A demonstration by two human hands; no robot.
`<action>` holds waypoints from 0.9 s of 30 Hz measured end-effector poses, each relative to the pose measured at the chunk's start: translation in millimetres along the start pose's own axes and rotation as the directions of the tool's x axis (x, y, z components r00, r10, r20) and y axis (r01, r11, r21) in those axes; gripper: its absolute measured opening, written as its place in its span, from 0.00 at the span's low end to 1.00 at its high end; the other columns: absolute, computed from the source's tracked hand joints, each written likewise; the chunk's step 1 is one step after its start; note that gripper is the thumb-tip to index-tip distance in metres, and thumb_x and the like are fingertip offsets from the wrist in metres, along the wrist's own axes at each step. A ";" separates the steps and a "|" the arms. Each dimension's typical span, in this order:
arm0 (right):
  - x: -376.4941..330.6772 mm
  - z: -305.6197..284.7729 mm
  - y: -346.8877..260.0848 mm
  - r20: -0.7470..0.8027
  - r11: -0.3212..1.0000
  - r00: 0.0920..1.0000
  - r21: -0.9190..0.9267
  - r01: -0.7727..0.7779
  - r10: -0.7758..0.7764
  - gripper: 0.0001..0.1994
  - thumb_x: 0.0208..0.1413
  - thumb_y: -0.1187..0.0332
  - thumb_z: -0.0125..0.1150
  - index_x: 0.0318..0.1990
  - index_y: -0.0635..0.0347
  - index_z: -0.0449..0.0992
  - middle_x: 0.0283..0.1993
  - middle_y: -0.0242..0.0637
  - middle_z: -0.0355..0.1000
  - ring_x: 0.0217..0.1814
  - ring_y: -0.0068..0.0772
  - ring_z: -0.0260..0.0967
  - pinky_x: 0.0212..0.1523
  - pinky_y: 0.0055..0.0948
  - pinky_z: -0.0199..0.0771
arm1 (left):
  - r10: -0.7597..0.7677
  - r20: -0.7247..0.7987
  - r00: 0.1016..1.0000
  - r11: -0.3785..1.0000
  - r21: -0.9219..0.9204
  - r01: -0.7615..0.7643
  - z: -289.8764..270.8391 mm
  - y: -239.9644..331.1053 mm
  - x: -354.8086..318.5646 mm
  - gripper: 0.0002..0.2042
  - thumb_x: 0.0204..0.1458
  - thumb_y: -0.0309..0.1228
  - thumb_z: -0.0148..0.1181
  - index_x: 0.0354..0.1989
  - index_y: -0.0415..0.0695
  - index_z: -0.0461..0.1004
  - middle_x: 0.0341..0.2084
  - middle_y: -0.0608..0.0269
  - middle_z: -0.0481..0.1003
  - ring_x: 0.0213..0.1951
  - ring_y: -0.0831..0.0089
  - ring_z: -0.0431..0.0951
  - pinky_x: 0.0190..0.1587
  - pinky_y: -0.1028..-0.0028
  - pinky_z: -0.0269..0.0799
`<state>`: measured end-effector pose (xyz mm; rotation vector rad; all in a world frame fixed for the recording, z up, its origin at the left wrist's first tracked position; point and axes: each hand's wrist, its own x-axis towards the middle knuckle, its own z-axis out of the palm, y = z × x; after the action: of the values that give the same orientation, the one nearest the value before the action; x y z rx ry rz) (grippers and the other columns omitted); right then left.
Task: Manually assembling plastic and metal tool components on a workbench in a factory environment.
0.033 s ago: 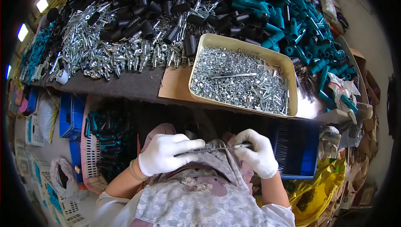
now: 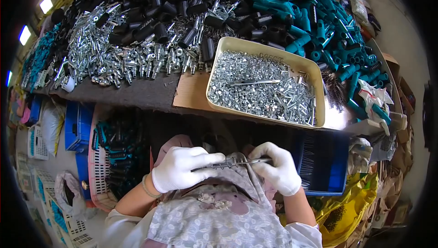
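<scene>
On the desk [image 2: 137, 94], black and teal sleeves [image 2: 319, 33], loose fittings [image 2: 114, 56] and a full screw tray [image 2: 315, 72] remain unassembled, while both gloved hands, left [image 2: 180, 169] and right [image 2: 278, 168], pinch one thin metal rod [image 2: 232, 162] over the lap.

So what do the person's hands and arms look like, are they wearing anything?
Both hands wear white knit gloves: the left hand and the right hand. The left wrist has a thin, pale green bracelet just below the glove cuff. The forearms are bare, and light short sleeves show near the lower edge. A grey floral apron covers the lap.
</scene>
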<state>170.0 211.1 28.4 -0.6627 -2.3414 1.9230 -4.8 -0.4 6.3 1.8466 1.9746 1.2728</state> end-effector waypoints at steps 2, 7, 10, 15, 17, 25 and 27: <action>2.1 4.1 5.4 0.005 0.999 1.000 0.025 0.024 -0.024 0.09 0.50 0.74 0.63 0.39 0.65 0.75 0.36 0.32 0.74 0.38 0.20 0.69 0.43 0.23 0.72 | -0.011 0.011 1.000 1.000 -0.001 0.011 0.7 -0.7 0.3 0.18 0.45 0.31 0.72 0.47 0.46 0.81 0.25 0.61 0.77 0.25 0.63 0.79 0.28 0.70 0.73; 3.5 4.5 6.0 0.056 0.999 0.998 -0.038 0.026 -0.024 0.10 0.51 0.74 0.64 0.40 0.65 0.75 0.37 0.36 0.75 0.39 0.24 0.71 0.45 0.25 0.73 | -0.048 0.055 0.997 0.995 -0.080 0.052 0.4 -2.7 -4.5 0.18 0.45 0.31 0.72 0.46 0.45 0.81 0.25 0.60 0.77 0.25 0.62 0.79 0.28 0.70 0.74; 2.6 0.8 6.5 0.030 0.998 0.998 -0.023 0.053 -0.052 0.11 0.50 0.74 0.65 0.41 0.65 0.75 0.38 0.38 0.75 0.40 0.26 0.73 0.45 0.26 0.74 | -0.048 0.086 0.995 0.994 -0.094 0.056 0.5 -2.4 -5.2 0.17 0.45 0.31 0.72 0.46 0.45 0.81 0.25 0.59 0.77 0.25 0.62 0.79 0.29 0.69 0.74; 3.9 5.3 3.9 0.071 0.993 0.994 -0.083 0.086 -0.080 0.11 0.50 0.73 0.65 0.41 0.66 0.75 0.38 0.40 0.76 0.39 0.29 0.74 0.45 0.27 0.74 | -0.054 0.058 0.997 0.991 -0.120 0.060 2.1 -1.2 -2.1 0.17 0.44 0.30 0.73 0.45 0.44 0.81 0.24 0.59 0.77 0.25 0.61 0.79 0.29 0.69 0.74; 4.7 10.2 10.0 0.092 0.983 0.987 -0.115 0.144 -0.134 0.11 0.52 0.72 0.64 0.42 0.65 0.75 0.38 0.43 0.76 0.39 0.35 0.75 0.45 0.29 0.74 | -0.068 0.069 0.995 0.988 -0.135 0.077 4.8 -1.3 -1.1 0.17 0.44 0.29 0.73 0.45 0.44 0.81 0.25 0.58 0.77 0.25 0.61 0.79 0.29 0.69 0.74; -0.6 24.7 12.9 0.127 0.874 0.893 -0.186 0.449 -0.432 0.14 0.57 0.68 0.66 0.44 0.64 0.69 0.39 0.46 0.74 0.38 0.47 0.76 0.40 0.34 0.76 | -0.080 0.075 0.994 0.916 -0.387 0.103 9.4 -5.7 -6.6 0.18 0.44 0.27 0.74 0.45 0.41 0.82 0.26 0.56 0.79 0.27 0.62 0.80 0.30 0.70 0.72; -1.4 25.6 11.1 0.140 0.858 0.880 -0.196 0.475 -0.455 0.14 0.56 0.69 0.67 0.44 0.64 0.68 0.39 0.47 0.74 0.38 0.49 0.76 0.39 0.34 0.76 | -0.092 0.121 0.988 0.927 -0.353 0.130 6.6 -2.5 -5.3 0.19 0.42 0.26 0.75 0.45 0.38 0.81 0.28 0.54 0.80 0.29 0.62 0.81 0.33 0.70 0.74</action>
<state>167.0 188.4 12.4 0.0045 -2.4936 1.5162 -1.3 -1.6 -1.7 1.5672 1.6348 1.3672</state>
